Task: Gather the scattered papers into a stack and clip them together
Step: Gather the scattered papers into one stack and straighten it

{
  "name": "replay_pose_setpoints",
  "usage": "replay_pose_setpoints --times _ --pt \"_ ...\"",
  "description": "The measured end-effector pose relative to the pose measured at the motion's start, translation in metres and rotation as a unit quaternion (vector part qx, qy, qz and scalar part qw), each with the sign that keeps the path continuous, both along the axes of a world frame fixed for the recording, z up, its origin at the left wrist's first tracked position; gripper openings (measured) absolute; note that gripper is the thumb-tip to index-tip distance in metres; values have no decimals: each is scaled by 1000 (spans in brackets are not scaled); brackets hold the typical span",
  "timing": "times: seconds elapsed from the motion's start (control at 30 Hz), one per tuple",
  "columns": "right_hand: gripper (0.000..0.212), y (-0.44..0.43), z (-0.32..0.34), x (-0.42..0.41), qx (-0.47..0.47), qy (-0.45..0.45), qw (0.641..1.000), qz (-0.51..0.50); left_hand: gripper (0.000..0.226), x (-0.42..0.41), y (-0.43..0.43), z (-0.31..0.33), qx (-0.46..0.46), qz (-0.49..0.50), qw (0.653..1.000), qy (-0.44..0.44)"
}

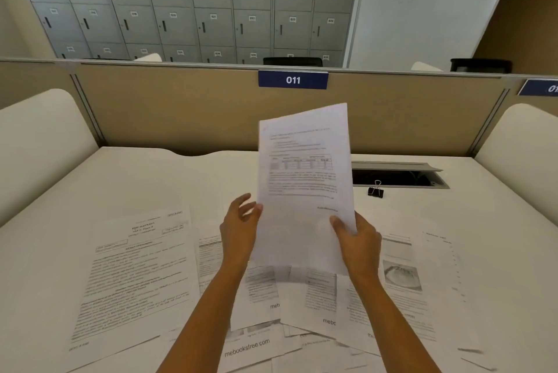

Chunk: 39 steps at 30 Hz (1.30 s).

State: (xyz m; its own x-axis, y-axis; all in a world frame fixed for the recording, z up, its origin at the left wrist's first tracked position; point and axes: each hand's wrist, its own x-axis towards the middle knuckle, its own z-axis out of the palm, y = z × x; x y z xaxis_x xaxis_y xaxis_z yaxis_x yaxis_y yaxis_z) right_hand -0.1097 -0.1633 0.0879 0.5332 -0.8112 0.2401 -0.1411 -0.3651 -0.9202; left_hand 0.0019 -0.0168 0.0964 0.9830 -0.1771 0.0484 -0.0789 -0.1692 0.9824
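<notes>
A printed white sheet [303,179] is held upright above the desk, tilted slightly right. My right hand [357,239] pinches its lower right edge, thumb on the front. My left hand [240,224] sits at the sheet's lower left edge with fingers spread, touching or just off the paper. Several printed papers [137,270] lie scattered flat on the white desk [157,179] under and around my arms, some overlapping. A black binder clip [375,190] stands on the desk to the right of the held sheet, apart from both hands.
A cable hatch [398,177] is sunk into the desk behind the clip. A tan partition [181,109] with a blue "011" sign [293,80] closes the back. White side panels stand at left and right. Grey lockers lie beyond.
</notes>
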Motion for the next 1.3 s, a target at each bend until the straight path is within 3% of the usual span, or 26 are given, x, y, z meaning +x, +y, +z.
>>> replay_pose_setpoints --times 0.07,0.17,0.27,0.33,0.47,0.6,0.67,0.73,0.8,0.9,1.07,1.3 --pt "35 12 7 4 -131 8 991 -16 53 -12 -9 15 -43 -55 997 -17" --pt "49 39 12 14 -257 24 966 25 66 -36 -29 44 -134 -199 971 7" --pt "52 65 15 20 -348 64 932 76 64 -43 -39 59 -149 -155 977 4" --pt "55 74 20 21 -318 93 926 179 50 -37 -38 61 -138 -85 987 -2" --pt "70 64 37 13 -112 164 926 322 38 -13 -23 58 -114 -73 990 31" --pt "54 35 60 3 106 53 961 249 31 7 3 63 -219 -148 957 117" --pt "59 14 46 1 150 63 965 205 26 14 12 59 -230 -176 942 172" --pt "64 -1 24 -3 209 113 946 220 26 17 17 45 -200 -184 938 218" --pt "49 -5 2 -7 266 139 931 209 31 21 19 23 -146 -173 942 247" --pt "37 -7 -31 -10 231 167 948 142 29 20 18 -12 -42 -122 962 242" --pt "43 -5 -65 -10 87 238 962 101 61 14 17 -61 92 -33 979 181" --pt "48 -7 -70 -4 3 301 945 129 46 9 17 -75 125 8 984 127"
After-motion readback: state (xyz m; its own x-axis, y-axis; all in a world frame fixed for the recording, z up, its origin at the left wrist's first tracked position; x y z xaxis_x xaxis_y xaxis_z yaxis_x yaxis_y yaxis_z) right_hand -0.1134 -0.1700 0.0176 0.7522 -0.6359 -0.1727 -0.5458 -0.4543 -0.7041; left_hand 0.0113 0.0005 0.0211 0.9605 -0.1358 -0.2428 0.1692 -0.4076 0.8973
